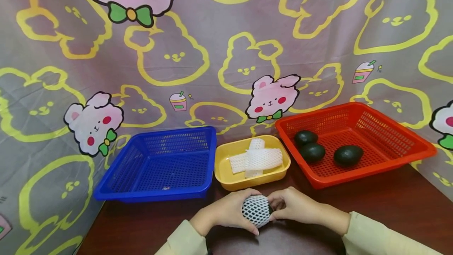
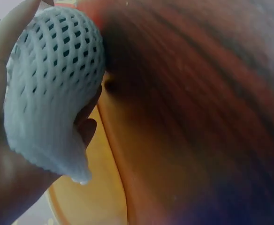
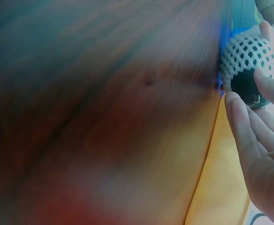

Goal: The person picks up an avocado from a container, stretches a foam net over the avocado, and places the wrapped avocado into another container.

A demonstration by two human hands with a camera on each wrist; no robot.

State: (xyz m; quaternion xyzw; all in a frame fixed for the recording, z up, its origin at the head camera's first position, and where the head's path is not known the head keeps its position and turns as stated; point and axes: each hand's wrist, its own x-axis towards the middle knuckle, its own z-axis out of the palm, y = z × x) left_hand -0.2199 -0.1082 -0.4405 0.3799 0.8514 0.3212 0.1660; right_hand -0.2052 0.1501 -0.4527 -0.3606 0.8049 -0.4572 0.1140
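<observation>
A dark green avocado (image 3: 245,86) sits in a white foam net sleeve (image 1: 255,211) above the near part of the table. My left hand (image 1: 230,209) grips the sleeved avocado, with fingers and thumb curled round the net. In the left wrist view the loose end of the foam net (image 2: 57,140) hangs narrow past my palm. At the other end, my right hand (image 1: 295,207) pinches the net's rim with thumb and fingertips, where the avocado's dark end shows bare in the right wrist view.
A yellow tray (image 1: 226,184) just beyond my hands holds more white foam nets (image 1: 265,158). The blue basket (image 1: 152,198) is at left with only a small speck visible inside. At right, the red basket (image 1: 385,164) holds three avocados (image 1: 348,155). A patterned cloth (image 1: 212,50) hangs behind.
</observation>
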